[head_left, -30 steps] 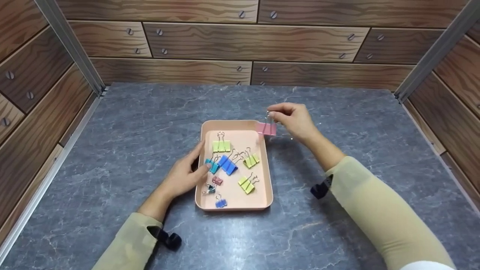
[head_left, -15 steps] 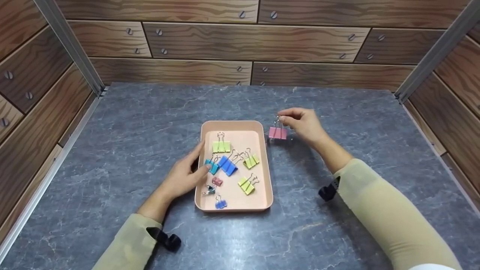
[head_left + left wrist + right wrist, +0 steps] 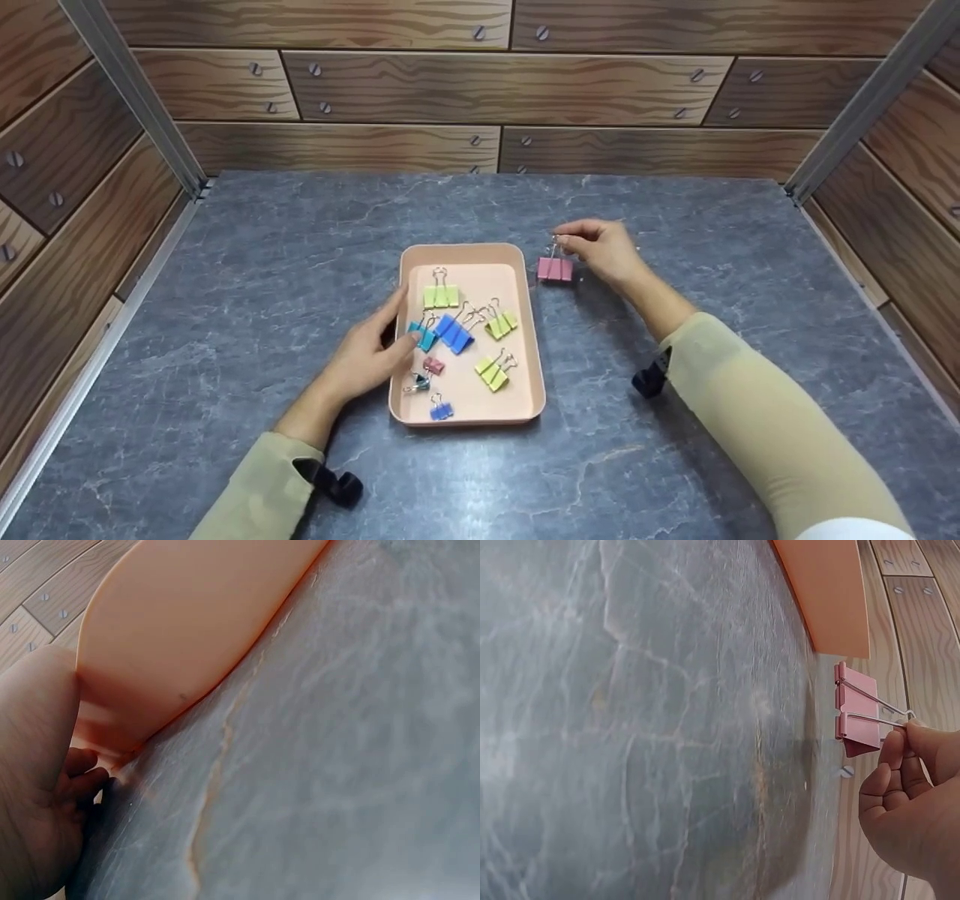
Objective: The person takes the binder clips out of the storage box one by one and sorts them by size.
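Observation:
In the head view, a shallow peach tray (image 3: 531,337) stands on the table. At its left side my left hand (image 3: 364,356) holds it, thumb over the rim and fingers along the outer wall. My right hand (image 3: 604,251) pinches the wire handles of a pink binder clip (image 3: 555,269), which hangs body-down just right of the tray's far corner. The same clip (image 3: 859,709) shows above the table surface in the right wrist view. Inside the tray lie several other binder clips: lime-green (image 3: 441,295), a large blue one (image 3: 454,333), teal (image 3: 425,337) and small ones.
Under everything is a grey marbled tabletop (image 3: 300,225). Wood-patterned walls (image 3: 510,86) with metal corner posts (image 3: 135,90) enclose it at the back and sides. Faint small glints (image 3: 581,280) show on the surface near my right hand.
The pink clip, pinched by my right hand, has moved from over the tray's far right rim out to the right and slightly lower. My left hand and the tray stay put.

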A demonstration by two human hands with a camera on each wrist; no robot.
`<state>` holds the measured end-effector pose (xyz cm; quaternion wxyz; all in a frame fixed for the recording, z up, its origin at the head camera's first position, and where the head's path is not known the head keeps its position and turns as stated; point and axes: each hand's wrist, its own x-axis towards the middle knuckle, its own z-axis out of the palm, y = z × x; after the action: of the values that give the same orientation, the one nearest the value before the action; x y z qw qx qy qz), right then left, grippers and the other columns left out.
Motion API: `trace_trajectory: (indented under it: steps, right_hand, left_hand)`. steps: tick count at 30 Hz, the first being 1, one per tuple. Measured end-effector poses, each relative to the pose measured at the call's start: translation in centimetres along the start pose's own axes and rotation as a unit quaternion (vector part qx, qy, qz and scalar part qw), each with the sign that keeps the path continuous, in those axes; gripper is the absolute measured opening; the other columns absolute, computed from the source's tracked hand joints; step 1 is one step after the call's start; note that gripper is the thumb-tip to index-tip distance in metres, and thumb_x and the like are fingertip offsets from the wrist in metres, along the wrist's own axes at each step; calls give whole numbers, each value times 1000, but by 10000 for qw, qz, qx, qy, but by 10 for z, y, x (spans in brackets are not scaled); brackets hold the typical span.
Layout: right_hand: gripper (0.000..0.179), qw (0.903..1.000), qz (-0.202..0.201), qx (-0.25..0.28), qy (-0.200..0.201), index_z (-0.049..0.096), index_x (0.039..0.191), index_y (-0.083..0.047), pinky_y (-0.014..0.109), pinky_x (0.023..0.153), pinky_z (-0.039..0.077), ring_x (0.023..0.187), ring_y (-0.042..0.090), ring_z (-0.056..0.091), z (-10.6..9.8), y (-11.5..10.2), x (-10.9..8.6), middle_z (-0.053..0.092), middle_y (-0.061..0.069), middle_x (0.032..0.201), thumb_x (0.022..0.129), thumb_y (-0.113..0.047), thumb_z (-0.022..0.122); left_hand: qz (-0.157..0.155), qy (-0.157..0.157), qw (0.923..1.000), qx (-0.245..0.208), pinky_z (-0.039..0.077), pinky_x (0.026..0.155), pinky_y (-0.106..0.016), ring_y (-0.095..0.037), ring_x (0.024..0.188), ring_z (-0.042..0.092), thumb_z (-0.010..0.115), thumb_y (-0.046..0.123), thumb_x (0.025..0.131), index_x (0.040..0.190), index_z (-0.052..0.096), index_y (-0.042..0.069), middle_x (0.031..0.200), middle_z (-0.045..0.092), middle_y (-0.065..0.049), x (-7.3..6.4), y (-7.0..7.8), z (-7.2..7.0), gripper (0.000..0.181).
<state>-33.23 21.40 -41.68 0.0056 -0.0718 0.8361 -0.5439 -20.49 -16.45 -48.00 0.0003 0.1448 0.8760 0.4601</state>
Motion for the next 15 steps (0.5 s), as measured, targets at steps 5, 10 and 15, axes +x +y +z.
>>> trace_trajectory:
  steps: [5, 10, 15]
  right_hand:
    - [27, 10000, 0, -53, 43, 75, 124, 7, 27, 79, 57, 87, 12, 66, 0, 8, 5, 77, 15, 109, 103, -8, 67]
    - [25, 9999, -67, -12, 84, 76, 122, 6, 31, 84, 58, 87, 12, 66, 1, 15, 9, 76, 14, 106, 103, -6, 67]
    - [25, 9999, -48, 40, 116, 75, 122, 8, 32, 85, 60, 88, 13, 68, 1, 17, 12, 76, 13, 106, 103, -4, 65]
  left_hand:
    - [-48, 10, 10000, -4, 30, 126, -50, -36, 152, 40, 69, 39, 100, 170, 26, 24, 167, 39, -16, 0, -1, 0, 83]
    - [-83, -2, 10000, 10, 31, 125, -50, -36, 151, 41, 68, 40, 100, 170, 26, 24, 166, 40, -16, 0, 0, 0, 83]
    - [-37, -9, 10000, -2, 30, 126, -51, -36, 152, 39, 68, 41, 101, 170, 26, 24, 167, 38, -16, 0, 0, 0, 83]
